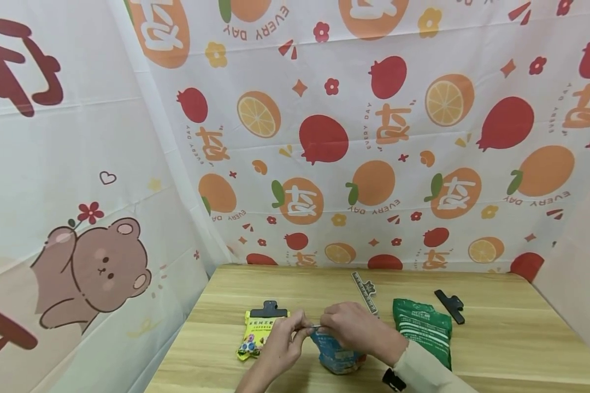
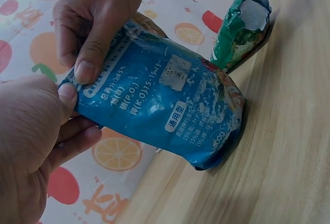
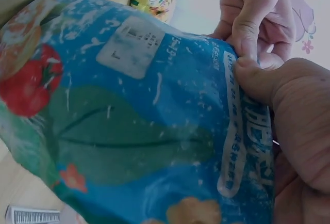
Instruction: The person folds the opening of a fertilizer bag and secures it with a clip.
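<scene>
Left grip [image 1: 286,341] and right grip [image 1: 358,328] pinch the blue bag [image 1: 339,356] by its top; it sits below them, apparently touching the surface [image 1: 511,338].

In the head view, the left hand [image 1: 284,343] partly hides the yellow plastic packet [image 1: 255,335] and the green plastic packet [image 1: 425,329] bears lettering [image 1: 420,315] too small to read, while the right-wrist view crops the blue plastic bag [image 3: 175,100].

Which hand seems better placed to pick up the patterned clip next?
Probably the right hand: the patterned clip lies just beyond it, farther from the left hand. Both pinch the top of the blue bag, so the left would need to hold on alone.
</scene>
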A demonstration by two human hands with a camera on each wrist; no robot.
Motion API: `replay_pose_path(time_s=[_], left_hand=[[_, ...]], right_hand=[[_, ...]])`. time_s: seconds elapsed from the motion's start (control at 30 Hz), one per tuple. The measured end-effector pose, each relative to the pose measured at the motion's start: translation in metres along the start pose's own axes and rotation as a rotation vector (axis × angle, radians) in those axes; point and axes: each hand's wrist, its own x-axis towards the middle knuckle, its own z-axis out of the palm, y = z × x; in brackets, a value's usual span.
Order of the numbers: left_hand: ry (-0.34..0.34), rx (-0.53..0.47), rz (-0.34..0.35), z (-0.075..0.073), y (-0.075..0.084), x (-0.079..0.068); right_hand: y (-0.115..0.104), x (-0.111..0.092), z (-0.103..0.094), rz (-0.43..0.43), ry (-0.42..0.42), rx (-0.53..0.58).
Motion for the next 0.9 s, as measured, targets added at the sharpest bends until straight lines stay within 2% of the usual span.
replay_pose_path(time_s=[0.27, 0.63, 0.9], left_hand=[[0.009, 0.017, 0.032, 0.001, 0.001, 0.0], [-0.009, 0.016, 0.025, -0.001, 0.004, 0.002], [-0.009, -0.001, 0.036, -0.002, 0.004, 0.002]], right_hand=[[0.004, -0.006, -0.004, -0.017, -0.014, 0.007], [0.009, -0.011, -0.008, -0.082, -0.065, 0.007], [0.013, -0.013, -0.004, -0.13, 0.013, -0.099]])
